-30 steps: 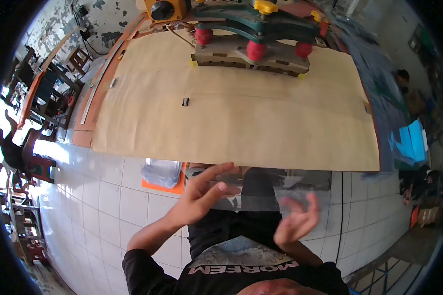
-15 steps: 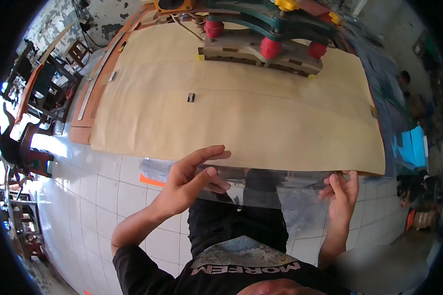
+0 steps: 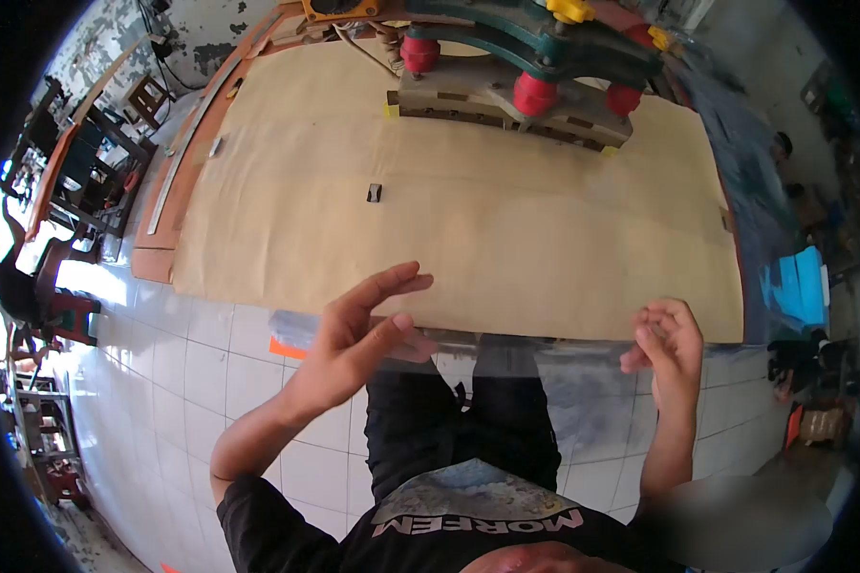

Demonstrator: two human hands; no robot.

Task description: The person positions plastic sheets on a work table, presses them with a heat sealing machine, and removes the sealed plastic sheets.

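A broad tan paper sheet [image 3: 506, 229] covers the worktable. Clear plastic sheet [image 3: 535, 356] hangs along its near edge, in front of my legs. My left hand [image 3: 358, 329] is over that edge, left of centre, with the forefinger stretched out and the thumb apart from it. Its lower fingers are close to the plastic; whether they touch it is hard to see. On the right, my right hand [image 3: 669, 344] has its fingers curled toward the thumb at the plastic's right end. The pinch point is partly hidden and slightly blurred.
At the table's far side stands a green machine frame [image 3: 487, 43] with red knobs [image 3: 535, 94]. A small black-and-white piece [image 3: 375, 193] lies on the paper. A metal ruler [image 3: 177, 172] lies along the left edge. Bright blue material [image 3: 801, 286] is at right; stools [image 3: 72, 315] stand left.
Both hands have risen slightly away from my body, the right one now overlapping the paper's near edge. The clear plastic between them shows as a narrower band, nearer the table.
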